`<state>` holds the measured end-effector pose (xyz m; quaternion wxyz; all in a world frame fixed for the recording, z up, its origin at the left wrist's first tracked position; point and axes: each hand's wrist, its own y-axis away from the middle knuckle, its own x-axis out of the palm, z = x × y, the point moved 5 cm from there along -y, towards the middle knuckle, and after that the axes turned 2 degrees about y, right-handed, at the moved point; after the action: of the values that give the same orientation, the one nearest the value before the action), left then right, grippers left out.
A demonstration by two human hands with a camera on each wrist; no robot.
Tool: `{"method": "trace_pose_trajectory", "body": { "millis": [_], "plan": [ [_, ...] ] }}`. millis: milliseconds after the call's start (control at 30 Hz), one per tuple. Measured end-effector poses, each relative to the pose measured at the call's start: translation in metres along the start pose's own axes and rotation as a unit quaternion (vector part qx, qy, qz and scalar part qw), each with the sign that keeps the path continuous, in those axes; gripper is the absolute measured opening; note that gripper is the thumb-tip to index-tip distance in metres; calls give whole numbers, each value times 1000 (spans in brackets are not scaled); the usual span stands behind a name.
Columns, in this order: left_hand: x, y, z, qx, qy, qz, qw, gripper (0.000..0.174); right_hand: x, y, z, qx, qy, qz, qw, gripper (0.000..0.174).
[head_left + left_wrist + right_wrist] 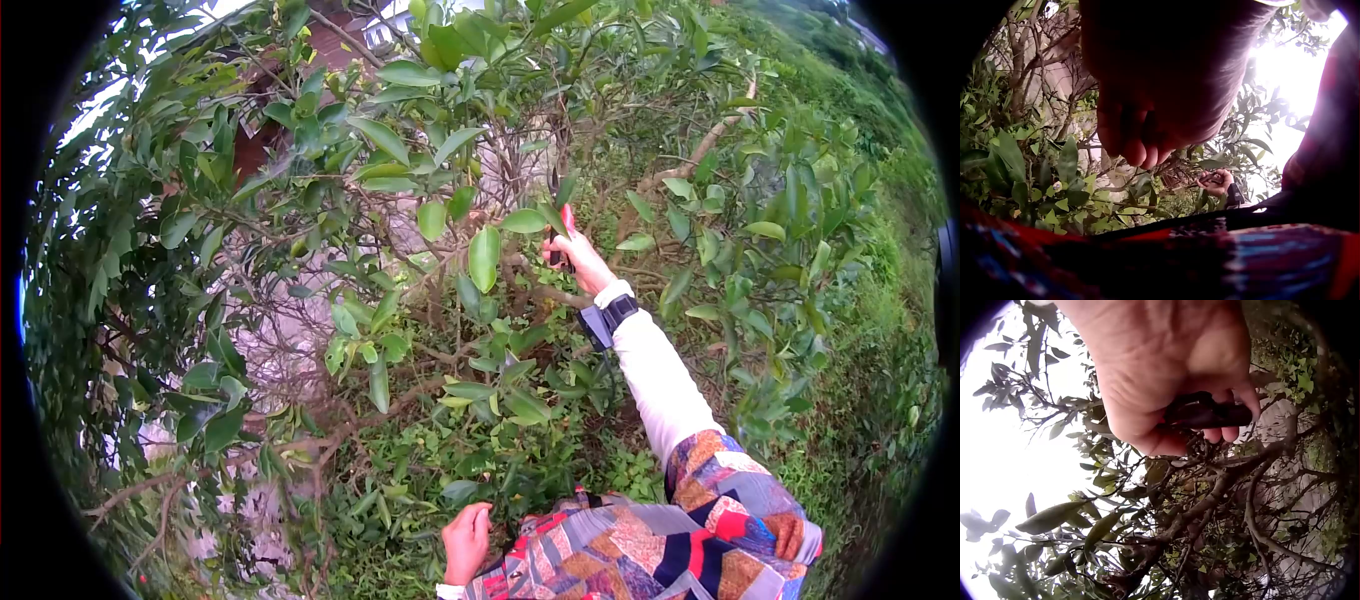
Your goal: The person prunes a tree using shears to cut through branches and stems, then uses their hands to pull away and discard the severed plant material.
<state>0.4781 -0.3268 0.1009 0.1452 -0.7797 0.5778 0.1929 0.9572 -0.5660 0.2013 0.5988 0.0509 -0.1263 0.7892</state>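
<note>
My right hand [585,265] reaches into a leafy tree and grips pruning shears with red and black handles [569,219]. Their dark blades point up among the twigs, partly behind leaves. In the right wrist view the fingers curl round the dark handle [1210,415], with bare branches [1210,497] beyond it. Low in front of the body, my left hand [467,543] hangs with its fingers loosely curled and holds nothing. The left wrist view shows that hand [1160,94] dark and close, above the patterned garment [1147,262].
Broad green leaves [484,258] hang just left of the right hand. A thick branch [700,150] slants up to the right, and another limb [340,435] runs low at the left. A pale wall [290,340] stands behind the tree. Ground plants [420,450] grow below.
</note>
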Motion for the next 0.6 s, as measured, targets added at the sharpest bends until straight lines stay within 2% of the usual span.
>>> {"method": "trace_pose_trajectory", "body": {
  "millis": [67,133,300,367,400,467,500,600],
  "plan": [
    [0,0,-1,3,-5,8,1000,13,-3,10,5,-3,19,-23,1000,32],
    [3,-1,1,7,-18,14,1000,13,-16,9,-4,64,117,-25,991,25],
    [3,-2,0,0,-10,18,1000,13,-29,3,-17,17,97,-46,994,15],
    [4,0,2,6,-11,21,1000,13,-29,-6,-17,51,174,-23,983,12],
    [4,1,3,5,-15,21,1000,13,-29,-8,-11,51,173,-24,983,12],
    [3,1,-2,2,-22,19,1000,13,-25,-14,-11,123,89,-19,988,12],
    [-1,1,-13,21,-25,10,999,13,-21,-20,-11,113,67,-60,989,12],
    [-4,1,-14,43,-43,-3,998,14,-12,-26,-2,112,1,-55,992,13]
  ]
}}
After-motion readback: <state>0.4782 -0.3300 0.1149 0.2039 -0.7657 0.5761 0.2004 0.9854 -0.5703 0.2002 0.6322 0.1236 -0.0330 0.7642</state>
